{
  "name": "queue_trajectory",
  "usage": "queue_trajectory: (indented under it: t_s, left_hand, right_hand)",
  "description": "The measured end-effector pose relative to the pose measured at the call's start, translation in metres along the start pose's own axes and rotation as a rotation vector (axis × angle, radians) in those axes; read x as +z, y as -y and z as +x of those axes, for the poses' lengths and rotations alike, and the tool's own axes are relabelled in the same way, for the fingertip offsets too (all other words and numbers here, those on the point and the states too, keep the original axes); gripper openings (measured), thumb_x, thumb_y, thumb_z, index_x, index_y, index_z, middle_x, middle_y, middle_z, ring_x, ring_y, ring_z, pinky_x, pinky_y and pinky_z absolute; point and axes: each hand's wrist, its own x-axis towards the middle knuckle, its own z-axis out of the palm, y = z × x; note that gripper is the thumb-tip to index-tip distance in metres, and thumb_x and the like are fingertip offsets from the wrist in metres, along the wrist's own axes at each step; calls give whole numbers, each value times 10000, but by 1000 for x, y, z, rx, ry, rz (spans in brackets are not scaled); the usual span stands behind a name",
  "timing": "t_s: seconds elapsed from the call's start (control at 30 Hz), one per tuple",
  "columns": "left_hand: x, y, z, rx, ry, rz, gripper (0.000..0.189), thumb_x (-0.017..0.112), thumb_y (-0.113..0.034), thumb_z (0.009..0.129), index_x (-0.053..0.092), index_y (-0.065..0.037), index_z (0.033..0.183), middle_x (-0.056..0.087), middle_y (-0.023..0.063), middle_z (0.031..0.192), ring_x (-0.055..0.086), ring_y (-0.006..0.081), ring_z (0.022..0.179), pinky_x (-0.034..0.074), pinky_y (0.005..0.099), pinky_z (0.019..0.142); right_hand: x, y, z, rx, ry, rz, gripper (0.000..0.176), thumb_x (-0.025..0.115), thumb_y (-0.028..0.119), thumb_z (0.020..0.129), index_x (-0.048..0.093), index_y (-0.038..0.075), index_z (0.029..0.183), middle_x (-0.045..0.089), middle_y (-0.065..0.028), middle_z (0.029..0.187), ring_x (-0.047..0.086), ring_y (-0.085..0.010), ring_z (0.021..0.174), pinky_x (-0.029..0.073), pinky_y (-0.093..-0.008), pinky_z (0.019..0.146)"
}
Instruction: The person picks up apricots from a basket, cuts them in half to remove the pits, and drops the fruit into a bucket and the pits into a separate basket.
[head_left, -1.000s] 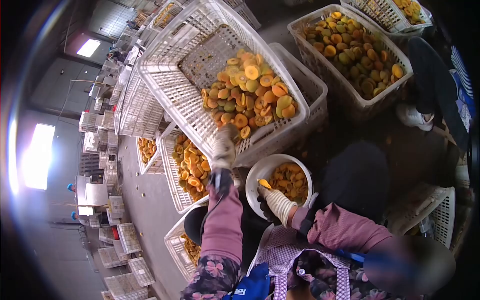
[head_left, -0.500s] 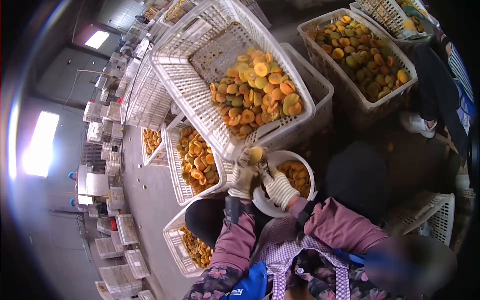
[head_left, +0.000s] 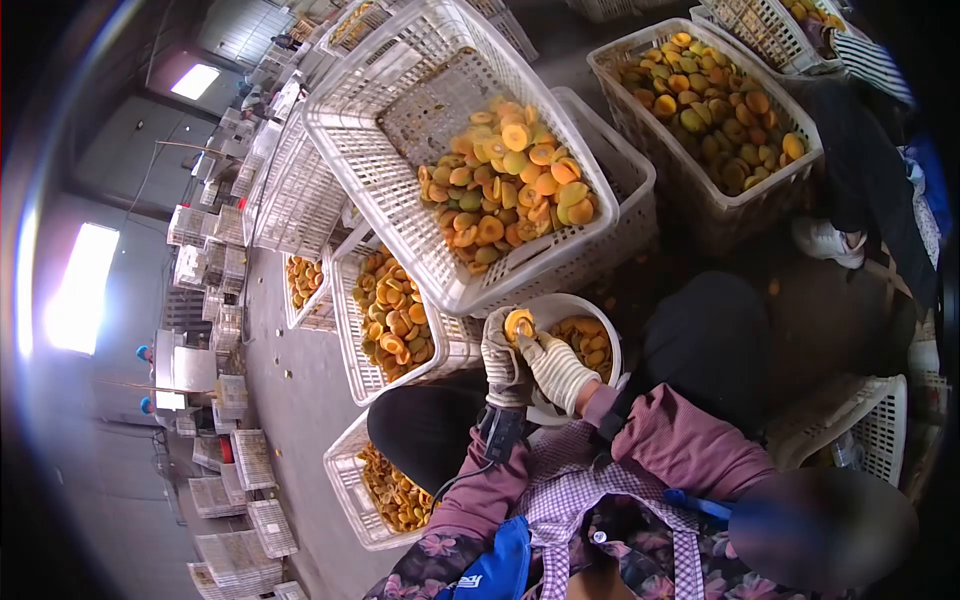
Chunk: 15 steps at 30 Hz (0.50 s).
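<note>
My left hand (head_left: pixel 506 362), in a pale knit glove, is closed around an orange-yellow stone-fruit half (head_left: pixel 519 324), like a peach or apricot, its cut face showing. My right hand (head_left: pixel 560 370), in a striped whitish glove, is closed with its fingertips at the fruit's lower edge. Whatever those fingers grip is hidden. Both hands are over the left side of a white bucket (head_left: pixel 612 345) that contains orange-brown fruit pieces (head_left: pixel 585 340). Just beyond them, a large white crate (head_left: pixel 350 150) tilts towards me, with a heap of fruit halves (head_left: pixel 510 180) at its near end.
Left of my hands stand crates of fruit halves (head_left: pixel 392 310) and of darker pieces (head_left: pixel 395 490). Another full crate (head_left: pixel 735 205) is at the back right, near a person's shoe (head_left: pixel 830 243). An upturned-looking white crate (head_left: pixel 880 430) lies at right. Stacked crates (head_left: pixel 255 460) line the far left.
My hands have come slightly closer to my body. The fruit half in my left hand now shows its cut face more clearly. The person at right has shifted a little.
</note>
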Motion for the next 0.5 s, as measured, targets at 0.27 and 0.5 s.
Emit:
queue_trajectory:
  t_s: [0.27, 0.5]
  left_hand:
    - [-4, -30, -9, -268, 38, -678, 343, 401, -335, 950, 509, -15, 1015, 566, 99, 929, 569, 194, 820, 486, 295, 725]
    - [-16, -57, -8, -472, 108, -512, 338, 443, -364, 929, 538, -55, 832, 576, 58, 724, 566, 157, 629, 462, 260, 552]
  right_hand:
    - [-13, 13, -13, -74, 154, -679, 281, 454, 239, 894, 566, 22, 1032, 589, -214, 853, 564, -396, 795, 488, -403, 709]
    - [-7, 28, -27, 297, 453, 153, 463, 433, 474, 902, 562, 49, 1033, 607, -108, 697, 545, -241, 525, 424, -332, 475]
